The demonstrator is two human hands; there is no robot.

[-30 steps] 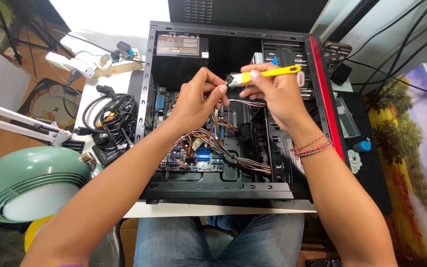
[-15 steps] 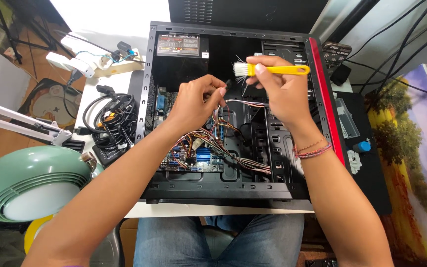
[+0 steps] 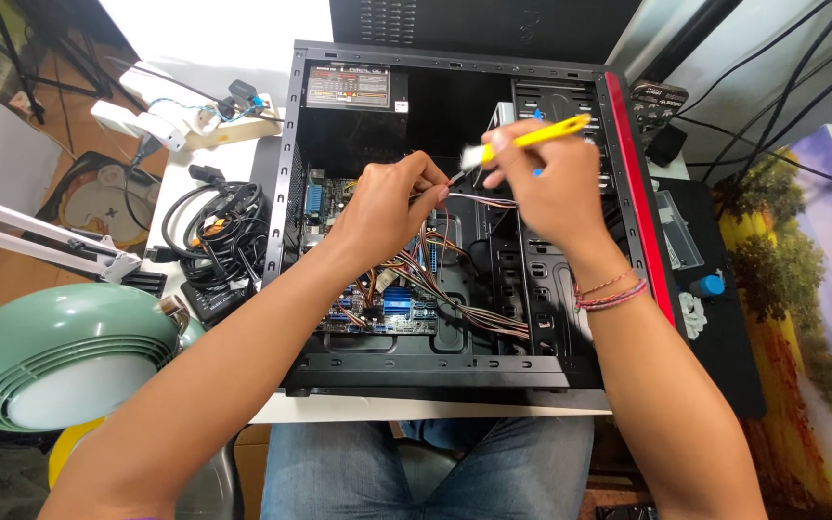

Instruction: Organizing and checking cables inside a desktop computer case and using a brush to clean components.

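Right grip (image 3: 543, 188): fingers closed round a yellow-handled brush (image 3: 528, 140), handle pointing up-right, pale bristles at its left end just above the wire. Left grip (image 3: 387, 207): thumb and fingertips pinched narrow on a thin wire (image 3: 481, 199) that runs rightward under the right hand. Both hands hover over the middle of an open PC case (image 3: 455, 221) lying on its side on the bench (image 3: 233, 135); case has a black frame with a red strip along its right edge.

Hidden / unclear:
- Far end of the wire is covered by the right hand; where it ends cannot be told.
- Brush handle partly buried in the fist; only the tip and bristle end show.
- Left forearm covers the lower-left part of the motherboard (image 3: 392, 299); right forearm covers the case's lower-right corner.
- Whether the bristles touch the wire or any part cannot be told.
- Upper case interior is dark; little detail beyond a labelled power supply (image 3: 349, 89) at top left.

Surroundings:
- Bundle of coloured wires (image 3: 455, 289) crosses the board toward lower right, below both hands.
- Coil of black cables (image 3: 216, 231) on the bench just left of the case.
- White power strip (image 3: 161, 120) further up-left.
- Green lamp head (image 3: 60, 351) at lower left on a white arm, cut off by the frame edge.
- Small clear box (image 3: 678, 231) and a blue cap (image 3: 711, 285) on a dark mat right of the case.
- Person's jeans (image 3: 416, 467) show below the bench edge.
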